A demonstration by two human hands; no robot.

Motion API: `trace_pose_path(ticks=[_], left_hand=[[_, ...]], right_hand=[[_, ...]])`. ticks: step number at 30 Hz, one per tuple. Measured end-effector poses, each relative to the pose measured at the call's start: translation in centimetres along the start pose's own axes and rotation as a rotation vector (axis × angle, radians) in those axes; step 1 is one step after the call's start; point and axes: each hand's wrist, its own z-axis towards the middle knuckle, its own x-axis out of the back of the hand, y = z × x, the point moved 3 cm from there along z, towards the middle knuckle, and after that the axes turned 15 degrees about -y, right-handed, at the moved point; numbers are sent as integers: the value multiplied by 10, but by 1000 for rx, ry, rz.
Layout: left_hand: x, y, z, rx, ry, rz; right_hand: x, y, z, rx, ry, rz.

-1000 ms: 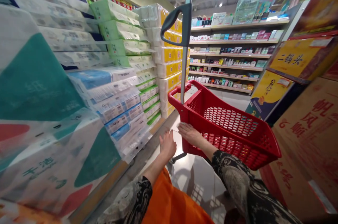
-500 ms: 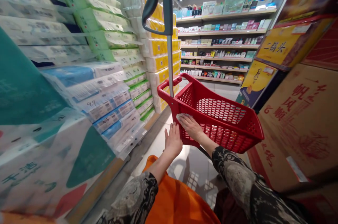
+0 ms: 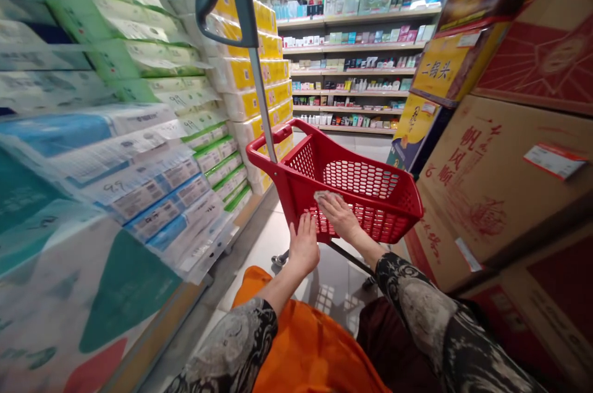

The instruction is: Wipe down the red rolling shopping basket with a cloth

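Observation:
A red shopping basket cart (image 3: 296,186) with perforated sides stands in front of me, its grey handle (image 3: 249,16) rising on a metal pole at the left. My right hand (image 3: 340,217) presses a pale, crumpled cloth (image 3: 322,196) flat against the near side wall, where the holes begin. Much of the cloth is hidden under the fingers. Just left and below, my left hand (image 3: 304,245) rests with outstretched fingers at the lower part of the same wall. It holds nothing.
Stacked tissue packs (image 3: 152,189) line the left side, with yellow-and-white paper packs (image 3: 241,105) behind them. Cardboard cartons (image 3: 500,177) and yellow boxes (image 3: 430,71) are piled close on the right. Shelves (image 3: 352,75) of small goods stand at the back. A cart wheel (image 3: 279,259) touches the tiled floor.
My right hand has slid the cloth rightward along the basket's side, from the solid panel to the perforated part. The view has turned, so the cart appears further left.

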Motion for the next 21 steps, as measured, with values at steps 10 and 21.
trace_pose_path(ticks=[10, 21], left_hand=[[-3, 35, 3, -124, -26, 31], [-15, 80, 4, -263, -68, 84]], right_hand=[[9, 3, -55, -99, 27, 47], [-33, 19, -136, -330, -146, 90]])
